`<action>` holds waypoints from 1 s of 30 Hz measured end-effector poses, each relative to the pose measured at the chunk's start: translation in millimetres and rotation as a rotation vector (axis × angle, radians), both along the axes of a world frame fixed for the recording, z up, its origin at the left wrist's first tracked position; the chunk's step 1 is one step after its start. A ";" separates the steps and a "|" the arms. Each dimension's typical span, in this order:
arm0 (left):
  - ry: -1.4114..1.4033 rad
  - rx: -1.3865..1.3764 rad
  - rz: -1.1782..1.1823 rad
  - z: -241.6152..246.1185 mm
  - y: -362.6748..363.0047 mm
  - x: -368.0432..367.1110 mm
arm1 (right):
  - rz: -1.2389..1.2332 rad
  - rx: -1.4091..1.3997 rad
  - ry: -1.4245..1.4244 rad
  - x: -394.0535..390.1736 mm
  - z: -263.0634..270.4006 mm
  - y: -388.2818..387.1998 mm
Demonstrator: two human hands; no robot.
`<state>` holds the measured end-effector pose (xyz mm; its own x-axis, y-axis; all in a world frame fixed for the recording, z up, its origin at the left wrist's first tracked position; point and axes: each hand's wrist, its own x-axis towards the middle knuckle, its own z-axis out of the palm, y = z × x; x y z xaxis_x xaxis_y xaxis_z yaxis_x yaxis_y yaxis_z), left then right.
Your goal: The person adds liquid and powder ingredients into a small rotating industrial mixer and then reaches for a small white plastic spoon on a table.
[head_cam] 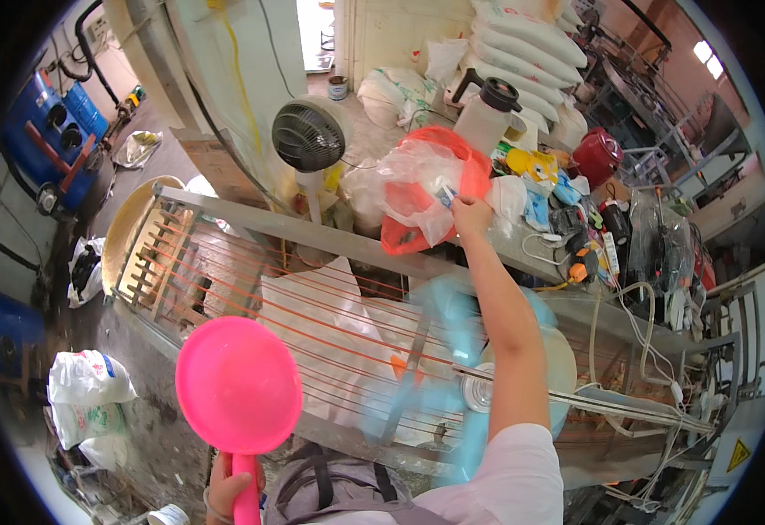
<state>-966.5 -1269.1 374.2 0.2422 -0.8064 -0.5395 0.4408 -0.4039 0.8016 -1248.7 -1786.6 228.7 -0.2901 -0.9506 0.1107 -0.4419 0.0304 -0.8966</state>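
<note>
My left hand (229, 485) grips the handle of a pink plastic dipper (238, 387), whose round bowl is upright in front of me. My right hand (473, 215) reaches out over the bench to a red plastic bag (477, 174) with a clear plastic bag (418, 164) inside it. Its fingers are pinched on a small white and blue item (446, 195) at the bag's mouth; what that item is cannot be made out. Under my right forearm, the blurred light-blue blades (448, 328) of what looks like a running fan surround a clear hub (477, 387).
Reddish strands (330, 321) run along a metal frame (303, 230) past a toothed guide (152, 256). Beyond stand a black-grilled fan (308, 136), a jug (485, 118) and stacked white sacks (526, 59). Cables and small goods crowd the bench (520, 252). A bar (618, 407) crosses at right.
</note>
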 end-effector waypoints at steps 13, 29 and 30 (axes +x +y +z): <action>0.128 -0.031 -0.186 21.8 -30.2 8.6 | 0.795 0.073 -0.239 61.0 198.6 251.8; 0.164 -0.085 -0.215 27.9 -22.2 24.1 | 1.008 -0.180 -0.060 82.2 217.4 298.9; 0.161 -0.082 -0.203 29.1 -23.2 25.0 | 0.998 -0.080 -0.172 82.0 216.5 297.9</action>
